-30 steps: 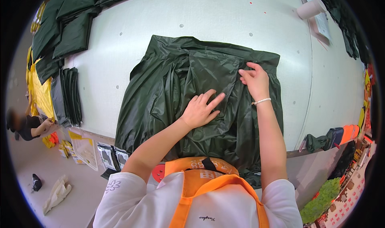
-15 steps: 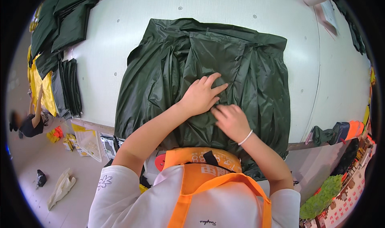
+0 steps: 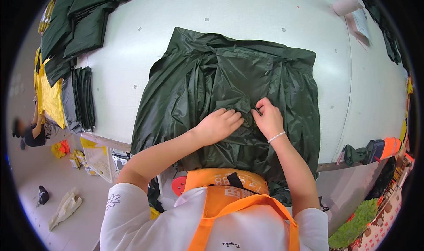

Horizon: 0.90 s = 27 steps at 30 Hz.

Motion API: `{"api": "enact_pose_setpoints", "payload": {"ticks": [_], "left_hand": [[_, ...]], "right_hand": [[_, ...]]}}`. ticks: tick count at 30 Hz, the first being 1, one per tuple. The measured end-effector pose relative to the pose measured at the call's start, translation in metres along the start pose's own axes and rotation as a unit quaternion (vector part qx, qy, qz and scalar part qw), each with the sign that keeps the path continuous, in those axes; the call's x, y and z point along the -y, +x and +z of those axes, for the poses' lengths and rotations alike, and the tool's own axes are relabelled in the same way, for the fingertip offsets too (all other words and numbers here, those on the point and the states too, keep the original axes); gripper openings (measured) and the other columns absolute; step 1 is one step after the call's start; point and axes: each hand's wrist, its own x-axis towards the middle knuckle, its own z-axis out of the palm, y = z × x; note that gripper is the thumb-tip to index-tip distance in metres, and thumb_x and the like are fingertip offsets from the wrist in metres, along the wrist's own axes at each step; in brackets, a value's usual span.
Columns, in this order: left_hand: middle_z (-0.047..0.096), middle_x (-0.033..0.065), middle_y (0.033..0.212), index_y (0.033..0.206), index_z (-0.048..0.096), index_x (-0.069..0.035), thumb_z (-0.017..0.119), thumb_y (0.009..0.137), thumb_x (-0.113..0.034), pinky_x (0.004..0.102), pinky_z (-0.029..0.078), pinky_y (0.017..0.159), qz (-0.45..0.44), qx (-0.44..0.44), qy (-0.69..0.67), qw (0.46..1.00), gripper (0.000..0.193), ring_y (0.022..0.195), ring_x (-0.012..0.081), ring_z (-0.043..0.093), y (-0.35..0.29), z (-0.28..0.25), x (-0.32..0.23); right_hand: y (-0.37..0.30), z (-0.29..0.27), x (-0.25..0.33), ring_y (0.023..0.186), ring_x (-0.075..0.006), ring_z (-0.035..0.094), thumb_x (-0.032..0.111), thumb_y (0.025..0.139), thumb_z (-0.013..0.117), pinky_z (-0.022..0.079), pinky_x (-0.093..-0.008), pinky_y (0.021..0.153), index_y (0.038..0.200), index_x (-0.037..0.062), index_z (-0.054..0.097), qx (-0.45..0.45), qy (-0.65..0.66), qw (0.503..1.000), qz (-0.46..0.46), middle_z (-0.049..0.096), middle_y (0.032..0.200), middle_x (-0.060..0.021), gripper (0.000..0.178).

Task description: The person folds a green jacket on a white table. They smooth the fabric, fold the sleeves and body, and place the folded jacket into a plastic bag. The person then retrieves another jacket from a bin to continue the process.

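A dark green, shiny waterproof garment (image 3: 243, 76) lies spread and creased on the white table in front of me, its waistband-like edge at the far side. My left hand (image 3: 219, 125) rests on its middle with the fingers curled down over a bunched fold. Close by on the right, my right hand (image 3: 268, 119) pinches the same raised fabric between thumb and fingers. The gathered bit of cloth sticks up between the two hands. Part of the garment's near edge hangs toward my orange apron (image 3: 227, 178).
Folded dark green garments (image 3: 88, 34) pile up at the far left, above a stack of dark folded pieces (image 3: 82, 96). A white cup (image 3: 349, 4) lies at the far right. Dark and orange bundles (image 3: 391, 145) sit at the right edge. Another person (image 3: 33, 134) is at the left.
My left hand was spread on the fabric and has now curled onto it. My right hand moved up and right and now pinches the cloth, lifting a fold between the hands.
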Motion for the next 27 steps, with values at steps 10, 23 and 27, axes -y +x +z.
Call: {"api": "enact_pose_setpoints", "payload": {"ticks": [10, 23, 27], "left_hand": [[0.066, 0.0092, 0.085, 0.100, 0.057, -0.003, 0.067, 0.075, -0.006, 0.0361, 0.050, 0.069, -0.343, 0.039, -0.439, 0.830, 0.027, 0.078, 0.0256, 0.063, 0.012, 0.016, 0.029], [0.058, 0.0068, 0.099, 0.098, 0.061, -0.004, 0.065, 0.073, -0.012, 0.0327, 0.049, 0.077, -0.160, -0.049, -0.122, 0.978, 0.027, 0.089, 0.0234, 0.059, 0.015, 0.027, 0.034], [0.063, 0.0113, 0.093, 0.094, 0.065, -0.006, 0.066, 0.072, -0.010, 0.0364, 0.050, 0.072, -0.205, -0.032, -0.283, 0.936, 0.022, 0.085, 0.0284, 0.061, 0.025, 0.019, 0.063]], "right_hand": [[-0.017, 0.013, -0.003, 0.086, -0.0224, 0.057, 0.015, 0.077, 0.066, 0.043, -0.0335, 0.077, 0.093, 0.0066, 0.061, -0.045, -0.117, 0.947, -0.294, 0.059, 0.088, -0.0059, 0.019], [0.023, -0.002, 0.031, 0.091, -0.0284, 0.057, 0.017, 0.078, 0.064, 0.045, -0.0359, 0.077, 0.092, 0.0057, 0.062, -0.072, -0.148, 0.960, -0.226, 0.061, 0.091, -0.0091, 0.018], [0.008, -0.003, 0.034, 0.102, -0.0259, 0.049, 0.015, 0.077, 0.064, 0.040, -0.0354, 0.086, 0.100, 0.0058, 0.055, -0.057, -0.169, 0.935, -0.308, 0.053, 0.102, -0.0069, 0.027]]}}
